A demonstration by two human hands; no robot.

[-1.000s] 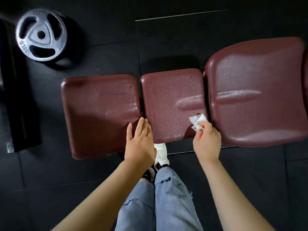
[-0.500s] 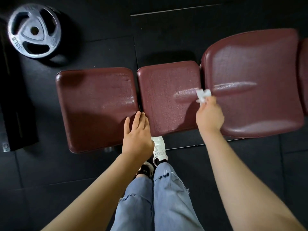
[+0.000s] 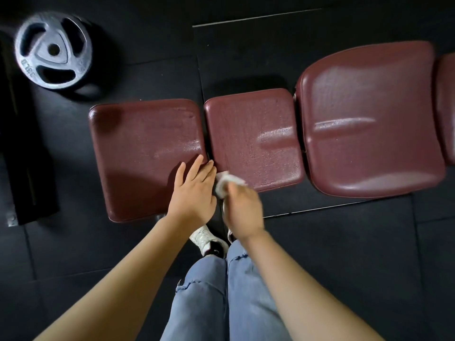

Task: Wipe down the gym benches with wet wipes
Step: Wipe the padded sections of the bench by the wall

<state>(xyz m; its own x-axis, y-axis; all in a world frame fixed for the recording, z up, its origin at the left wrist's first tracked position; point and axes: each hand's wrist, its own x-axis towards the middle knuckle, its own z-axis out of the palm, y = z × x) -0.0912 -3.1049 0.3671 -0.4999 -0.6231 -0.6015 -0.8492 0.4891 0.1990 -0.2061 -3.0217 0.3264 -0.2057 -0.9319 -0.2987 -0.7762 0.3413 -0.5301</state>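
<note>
Maroon bench pads (image 3: pixel 253 139) on black rubber floor (image 3: pixel 344 254)

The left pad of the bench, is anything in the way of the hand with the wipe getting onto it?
Yes. The left hand rests flat on the left pad at its near right corner, right beside the wipe that the right hand holds on the middle pad. The rest of that pad looks unobstructed.

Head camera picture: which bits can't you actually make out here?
- Wet wipe: motion-blurred, partly hidden under the right hand, so its grip is unclear.
- Far-right pad: cut off by the frame edge.
- Weight plate lettering: too small.
- Bench frame: hidden under the pads.
</note>
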